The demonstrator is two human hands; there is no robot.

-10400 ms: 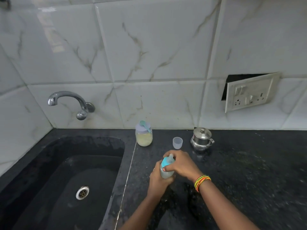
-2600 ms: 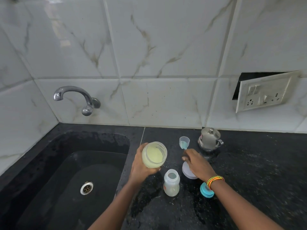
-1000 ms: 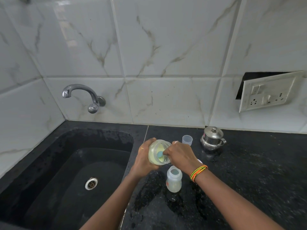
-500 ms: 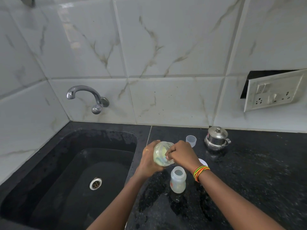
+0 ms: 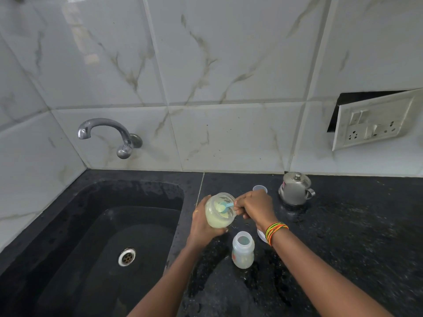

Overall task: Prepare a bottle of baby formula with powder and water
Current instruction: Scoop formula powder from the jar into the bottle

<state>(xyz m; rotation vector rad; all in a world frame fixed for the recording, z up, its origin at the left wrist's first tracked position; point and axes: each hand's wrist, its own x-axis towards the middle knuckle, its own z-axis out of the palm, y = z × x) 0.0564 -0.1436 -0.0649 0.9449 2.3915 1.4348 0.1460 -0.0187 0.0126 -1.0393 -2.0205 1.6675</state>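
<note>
My left hand (image 5: 201, 221) grips an open clear jar of pale yellow formula powder (image 5: 217, 216), tilted toward the right, above the black counter. My right hand (image 5: 254, 207) pinches the handle of a small blue scoop (image 5: 223, 206), whose bowl sits at the jar's mouth with powder in it. An uncapped baby bottle (image 5: 243, 250) stands upright on the counter just below both hands, its mouth open. A white lid (image 5: 261, 235) lies behind my right wrist, mostly hidden.
A small clear cup (image 5: 259, 188) and a lidded steel pot (image 5: 295, 189) stand at the back of the counter (image 5: 354, 236). A black sink (image 5: 103, 236) with a drain lies to the left, under a wall tap (image 5: 107, 133). A loose switch plate (image 5: 375, 122) hangs on the right wall.
The blue scoop went from deep inside the jar to its mouth, now carrying powder. The jar stays tilted in my left hand. The bottle has not moved.
</note>
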